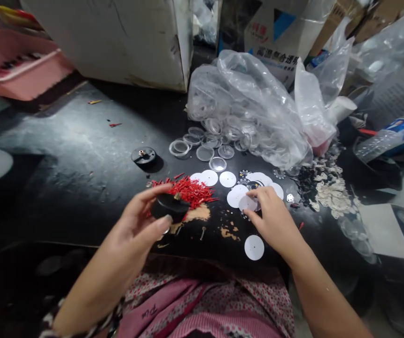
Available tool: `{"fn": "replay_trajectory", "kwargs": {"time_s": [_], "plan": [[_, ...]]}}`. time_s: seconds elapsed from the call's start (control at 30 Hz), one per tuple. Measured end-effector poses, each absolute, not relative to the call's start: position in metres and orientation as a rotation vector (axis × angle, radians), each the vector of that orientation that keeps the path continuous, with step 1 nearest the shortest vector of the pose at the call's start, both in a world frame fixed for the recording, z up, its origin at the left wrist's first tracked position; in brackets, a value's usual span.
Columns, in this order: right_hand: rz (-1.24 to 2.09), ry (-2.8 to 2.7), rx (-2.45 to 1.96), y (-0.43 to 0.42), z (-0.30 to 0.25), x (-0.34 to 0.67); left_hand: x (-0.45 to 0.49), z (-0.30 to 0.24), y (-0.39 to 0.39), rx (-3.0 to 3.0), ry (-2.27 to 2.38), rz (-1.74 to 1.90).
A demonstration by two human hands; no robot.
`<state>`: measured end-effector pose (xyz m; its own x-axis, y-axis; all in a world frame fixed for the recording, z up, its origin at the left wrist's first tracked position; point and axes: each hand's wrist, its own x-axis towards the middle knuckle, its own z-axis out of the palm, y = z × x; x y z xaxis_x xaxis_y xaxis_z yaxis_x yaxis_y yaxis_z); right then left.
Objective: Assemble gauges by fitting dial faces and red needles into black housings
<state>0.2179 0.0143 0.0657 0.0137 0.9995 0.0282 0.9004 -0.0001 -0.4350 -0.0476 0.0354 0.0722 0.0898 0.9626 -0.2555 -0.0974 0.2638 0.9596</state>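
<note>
My left hand [142, 220] grips a small round black part [169, 206] just above the table's near edge, beside a heap of small red pins [190, 190]. My right hand [270, 218] reaches onto a spread of white paper discs [237, 195], with its fingertips pinched on one white disc [248, 203]. Another white disc [254, 247] lies alone near the table edge below that hand. A second black round part [143, 155] with a centre post sits farther back on the black table [71, 155].
Clear plastic covers [205, 152] lie in front of a plastic bag full of them [247, 108]. A pink tray [15, 63] sits at the far left, a white box [124, 40] behind. Off-white scraps [332, 192], a bottle [388, 138] and papers crowd the right.
</note>
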Motion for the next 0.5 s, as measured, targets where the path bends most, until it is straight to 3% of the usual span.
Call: {"fn": "replay_trajectory", "kwargs": {"time_s": [0.23,0.37,0.5], "plan": [[0.668,-1.592,-1.866,0.013,0.072,0.223,-0.020,0.066,-0.003,0.503,0.943,0.933],[0.490,-1.722,-1.724,0.006,0.078,0.217,-0.004,0.064,0.003,0.268,0.853,0.874],[0.711,-1.876,-1.474,0.000,0.083,0.200,0.002,0.061,0.007,0.136,0.798,0.883]]}}
